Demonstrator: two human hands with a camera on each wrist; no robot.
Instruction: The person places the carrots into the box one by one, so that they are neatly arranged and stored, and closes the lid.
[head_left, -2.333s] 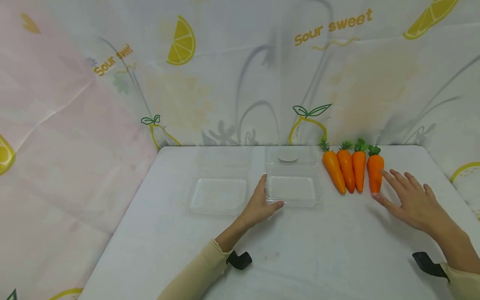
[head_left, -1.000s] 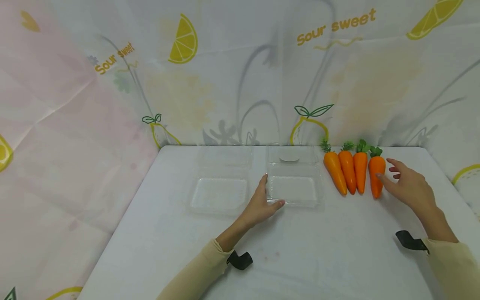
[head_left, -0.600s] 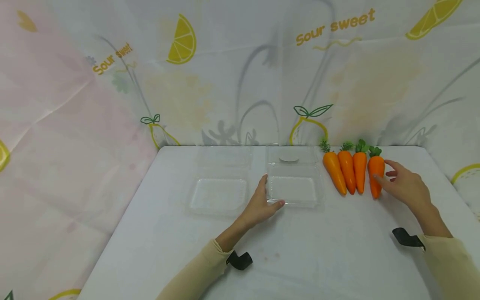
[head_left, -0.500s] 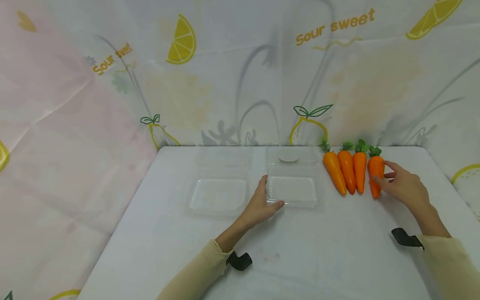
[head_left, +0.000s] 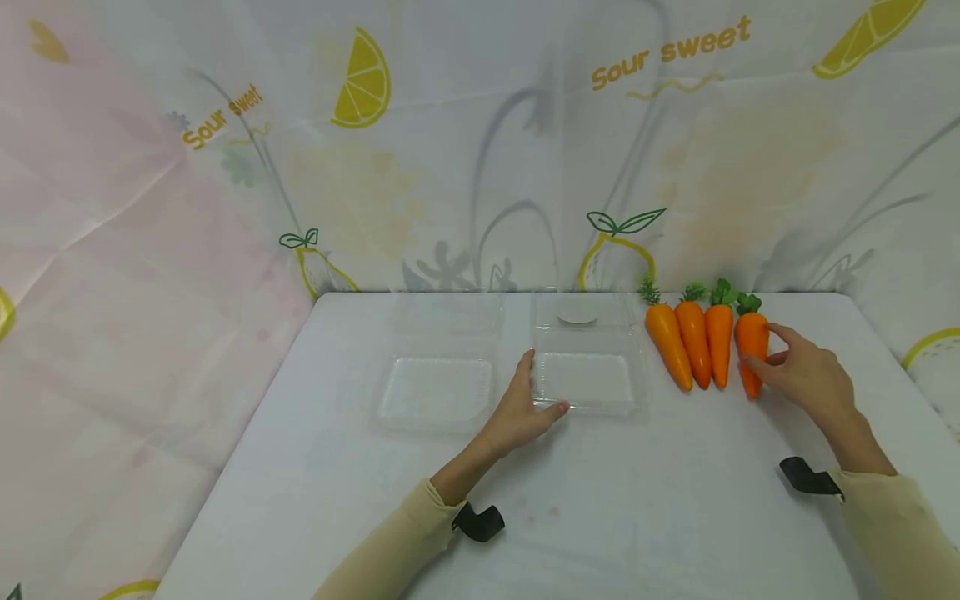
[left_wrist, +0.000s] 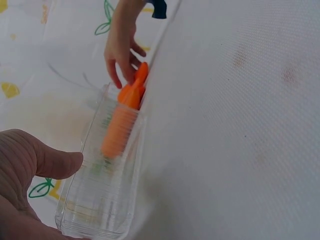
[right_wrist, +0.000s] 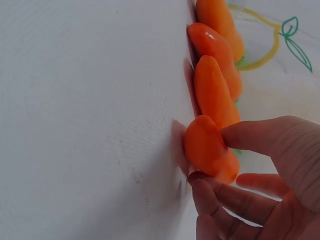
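Observation:
At the far right of the row, an orange carrot (head_left: 752,333) with a green leafy top lies with its tip toward me. My right hand (head_left: 813,379) pinches it, thumb on its left side and fingers on its right. In the right wrist view the thumb presses the carrot (right_wrist: 202,145) from one side while fingertips curl under the other. My left hand (head_left: 517,414) holds a clear plastic container (head_left: 588,379) by its near left corner, thumb at the front edge. Its lid (head_left: 581,310) is folded back. The left wrist view shows the thumb (left_wrist: 62,164) at the rim.
Several more carrots (head_left: 693,337) lie side by side just left of the pinched one. A second clear container (head_left: 438,387), also with its lid back, stands on the left of the white table (head_left: 600,508). A printed cloth (head_left: 450,167) rises behind the table's back edge.
My right hand came in from the right, fingers spread at first, and closed on the rightmost carrot, whose tip shifted slightly toward me. The left hand stayed at the container's corner.

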